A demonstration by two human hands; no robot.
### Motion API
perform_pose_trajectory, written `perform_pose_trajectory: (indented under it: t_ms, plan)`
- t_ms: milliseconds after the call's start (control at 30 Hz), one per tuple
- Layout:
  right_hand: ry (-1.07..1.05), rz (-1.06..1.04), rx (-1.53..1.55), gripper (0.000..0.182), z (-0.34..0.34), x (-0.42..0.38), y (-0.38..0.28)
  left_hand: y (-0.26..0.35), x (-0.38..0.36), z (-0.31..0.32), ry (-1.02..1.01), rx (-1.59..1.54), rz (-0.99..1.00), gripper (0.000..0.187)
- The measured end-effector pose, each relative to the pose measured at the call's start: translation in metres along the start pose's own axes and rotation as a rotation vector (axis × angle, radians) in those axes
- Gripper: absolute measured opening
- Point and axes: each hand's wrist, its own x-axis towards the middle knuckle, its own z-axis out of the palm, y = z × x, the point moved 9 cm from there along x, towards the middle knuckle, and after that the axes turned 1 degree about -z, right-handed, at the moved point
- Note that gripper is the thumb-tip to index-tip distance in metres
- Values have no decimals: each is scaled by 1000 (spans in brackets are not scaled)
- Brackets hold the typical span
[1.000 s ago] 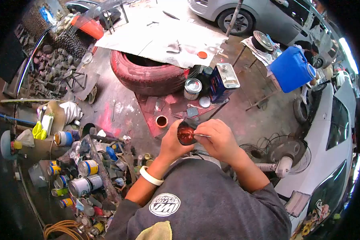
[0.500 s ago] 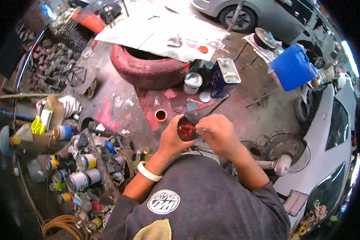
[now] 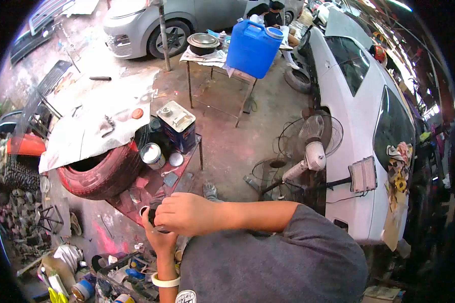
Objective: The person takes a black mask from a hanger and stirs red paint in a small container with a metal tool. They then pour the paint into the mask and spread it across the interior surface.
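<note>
My left hand [image 3: 159, 241], with a white band on its wrist, is closed around a dark cup [image 3: 152, 216]. Most of that cup is hidden behind my right hand [image 3: 186, 214], which lies over its top with curled fingers. Half a second ago red paint showed inside the cup, and a thin stick was in my right fingers; the hand now covers both. On the red-stained bench [image 3: 128, 207] ahead stand an open paint can [image 3: 152, 156], a rectangular metal tin [image 3: 177, 126] and a round white lid [image 3: 176, 159].
A reddish tire [image 3: 101, 174] under a white sheet [image 3: 98, 108] lies left of the bench. A blue jug [image 3: 254, 49] stands on a small table. Right are a fan [image 3: 314, 155] and a white car [image 3: 349, 106]. People sit at the back. Cans and scraps lie lower left.
The view has swung right, bringing the fan and white car further in. My right hand and forearm have come across the cup and now cover its opening.
</note>
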Motion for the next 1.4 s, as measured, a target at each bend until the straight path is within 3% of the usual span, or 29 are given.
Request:
perform_pose_trajectory:
  t_ms: [200, 500, 767, 833, 867, 933, 1300, 1400]
  plan:
    - [0, 11, 16, 20, -2, 3, 3, 0, 2, -2, -5, 25, 89, 100]
    - [-11, -13, 16, 24, 0, 5, 0, -19, 0, -3, 17, 56, 21, 99]
    - [-91, 22, 31, 26, 5, 14, 9, 19, 10, -13, 10, 95, 40, 102]
    - [-74, 19, 59, 26, 5, 17, 9, 8, 9, -12, -12, -29, -46, 98]
    - [-30, 14, 80, 26, 1, 17, 7, 25, 12, -19, 35, 114, 69, 96]
    - [-47, 45, 90, 24, 3, 15, 11, 1, 5, -12, -12, -37, -93, 93]
    - [-43, -27, 98, 31, 8, 16, 9, 8, 8, -18, -24, 21, -69, 98]
    - [-123, -64, 47, 27, 19, 17, 11, -2, 9, -15, 2, 136, 46, 100]
